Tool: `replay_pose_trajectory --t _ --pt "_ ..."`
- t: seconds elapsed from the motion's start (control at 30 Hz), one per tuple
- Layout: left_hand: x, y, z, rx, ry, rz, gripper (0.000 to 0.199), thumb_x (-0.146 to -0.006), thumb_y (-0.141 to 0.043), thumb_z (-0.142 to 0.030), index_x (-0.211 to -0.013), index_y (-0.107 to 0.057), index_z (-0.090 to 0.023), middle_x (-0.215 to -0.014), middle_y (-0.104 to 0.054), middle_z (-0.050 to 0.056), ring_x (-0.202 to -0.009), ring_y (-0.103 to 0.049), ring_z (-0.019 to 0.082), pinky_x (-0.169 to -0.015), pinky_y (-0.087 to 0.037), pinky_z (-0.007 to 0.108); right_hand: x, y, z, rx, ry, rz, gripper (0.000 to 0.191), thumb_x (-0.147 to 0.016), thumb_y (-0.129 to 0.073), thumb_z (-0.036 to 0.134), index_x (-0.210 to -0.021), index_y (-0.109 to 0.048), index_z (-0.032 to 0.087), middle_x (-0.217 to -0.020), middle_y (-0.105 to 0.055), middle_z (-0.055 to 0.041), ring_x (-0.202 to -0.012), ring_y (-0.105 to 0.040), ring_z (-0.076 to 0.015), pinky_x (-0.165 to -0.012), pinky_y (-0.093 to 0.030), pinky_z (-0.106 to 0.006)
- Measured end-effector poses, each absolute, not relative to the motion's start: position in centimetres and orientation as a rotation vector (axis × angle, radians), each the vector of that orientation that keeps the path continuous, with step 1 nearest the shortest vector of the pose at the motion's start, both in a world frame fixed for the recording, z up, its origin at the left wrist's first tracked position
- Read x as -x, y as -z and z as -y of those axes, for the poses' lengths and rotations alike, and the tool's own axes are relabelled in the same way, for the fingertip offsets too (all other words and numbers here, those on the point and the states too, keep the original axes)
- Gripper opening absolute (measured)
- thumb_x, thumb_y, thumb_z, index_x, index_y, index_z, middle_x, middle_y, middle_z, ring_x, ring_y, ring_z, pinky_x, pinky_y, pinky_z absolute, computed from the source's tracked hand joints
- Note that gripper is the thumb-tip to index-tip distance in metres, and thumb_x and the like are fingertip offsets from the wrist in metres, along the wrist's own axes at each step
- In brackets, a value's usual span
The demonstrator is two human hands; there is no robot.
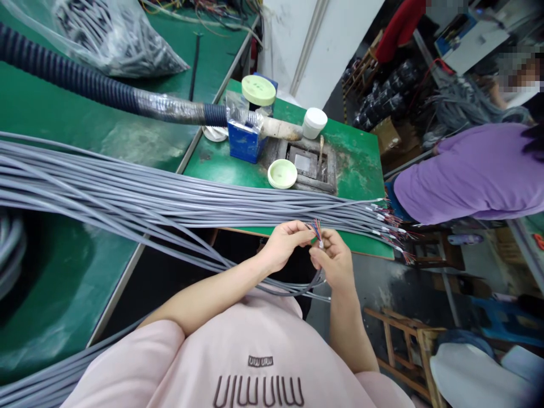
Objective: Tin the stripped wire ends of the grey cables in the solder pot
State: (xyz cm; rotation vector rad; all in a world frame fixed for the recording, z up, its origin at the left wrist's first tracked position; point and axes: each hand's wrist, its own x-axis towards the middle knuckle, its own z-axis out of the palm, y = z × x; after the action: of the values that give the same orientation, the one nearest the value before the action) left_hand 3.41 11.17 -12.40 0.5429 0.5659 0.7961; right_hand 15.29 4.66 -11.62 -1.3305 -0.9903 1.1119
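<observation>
Taking the clock face as centred on the hands, I have the big green table [55, 130] filling nine to eleven o'clock. Across it, a long bundle of grey cables [238, 195] runs from nine o'clock, passing just above the hands, to stripped ends near three o'clock. A person in purple [471, 170] is at two o'clock. The smaller green bench [357, 158] spans eleven to two, under the bundle. My view shows a ribbed hose [102, 90] reaching in from ten to twelve o'clock, and a clear bag of grey pieces [114, 39] at ten. On the smaller bench I see a blue box [244, 144] towards eleven, a white tub [314, 122] at twelve and a pale green dish [283, 173] at eleven.

At the centre, the right hand [335, 260] pinches the end of the held cable [315, 279], which drops to six and curves away towards eight. The left hand [283, 243] pinches its thin coloured wires [317, 228] between thumb and fingertips.
</observation>
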Motion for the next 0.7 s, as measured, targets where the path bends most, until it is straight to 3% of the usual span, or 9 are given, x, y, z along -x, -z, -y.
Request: replay_pose_trajectory --t 0.07,0.13,0.27,0.4,0.6,0.7 --pt "-3.4 12.4 -11.1 -0.511 -0.752 -0.555 0.025 -0.058 -0.080 -0.026 -0.056 -0.059 -0.014 -0.056 -0.060 -0.002 -0.053 -0.052 0.007 -0.056 -0.038 0.021 -14.9 11.1 -4.9 1.380 -0.985 1.046 0.035 -0.070 -0.075 0.022 -0.102 -0.062 0.025 -0.080 -0.066 0.0033 -0.062 -0.058 -0.0079 -0.055 -0.046 -0.019" --pt "-3.4 12.3 -11.0 -0.439 -0.671 -0.504 0.025 -0.058 -0.080 -0.027 -0.059 -0.060 -0.013 -0.061 -0.063 0.001 -0.057 -0.056 0.009 -0.059 -0.042 0.022 -14.6 10.9 -5.1 1.428 -0.854 1.114 0.032 -0.071 -0.074 0.022 -0.102 -0.065 0.025 -0.082 -0.066 0.0026 -0.069 -0.058 -0.0096 -0.062 -0.047 -0.021" --pt "-3.3 12.3 -10.7 -0.306 -0.593 -0.420 0.024 -0.057 -0.080 -0.025 -0.068 -0.064 -0.012 -0.063 -0.062 0.001 -0.059 -0.058 0.010 -0.061 -0.044 0.023 -14.4 11.5 -5.0 1.456 -0.654 1.242 0.016 -0.079 -0.068 0.025 -0.094 -0.072 0.026 -0.064 -0.060 0.0038 -0.052 -0.048 -0.0095 -0.051 -0.041 -0.024" --pt "-3.4 11.9 -10.3 -0.353 -0.663 -0.389 0.025 -0.060 -0.079 -0.028 -0.061 -0.059 -0.013 -0.056 -0.057 0.000 -0.053 -0.055 0.011 -0.057 -0.043 0.025 -14.3 12.0 -4.9 1.323 -0.538 1.250 0.018 -0.085 -0.060 0.025 -0.097 -0.073 0.029 -0.060 -0.059 0.0033 -0.046 -0.046 -0.0103 -0.047 -0.039 -0.025" --pt "-3.6 11.3 -10.2 -0.472 -0.945 -0.518 0.027 -0.057 -0.084 -0.030 -0.063 -0.063 -0.014 -0.064 -0.064 -0.002 -0.060 -0.054 0.008 -0.065 -0.045 0.023 -14.0 11.7 -5.7 1.383 -0.209 1.274 0.022 -0.085 -0.060 0.021 -0.101 -0.072 0.030 -0.087 -0.071 -0.0016 -0.079 -0.064 -0.0183 -0.071 -0.052 -0.033" --pt "-3.4 11.2 -10.5 -0.547 -1.008 -0.549 0.026 -0.058 -0.084 -0.031 -0.063 -0.065 -0.015 -0.067 -0.067 -0.001 -0.066 -0.058 0.009 -0.070 -0.046 0.024 -14.3 11.3 -6.0 1.394 -0.117 1.392 0.018 -0.083 -0.062 0.019 -0.095 -0.073 0.028 -0.085 -0.071 -0.0025 -0.080 -0.065 -0.0190 -0.074 -0.052 -0.036"
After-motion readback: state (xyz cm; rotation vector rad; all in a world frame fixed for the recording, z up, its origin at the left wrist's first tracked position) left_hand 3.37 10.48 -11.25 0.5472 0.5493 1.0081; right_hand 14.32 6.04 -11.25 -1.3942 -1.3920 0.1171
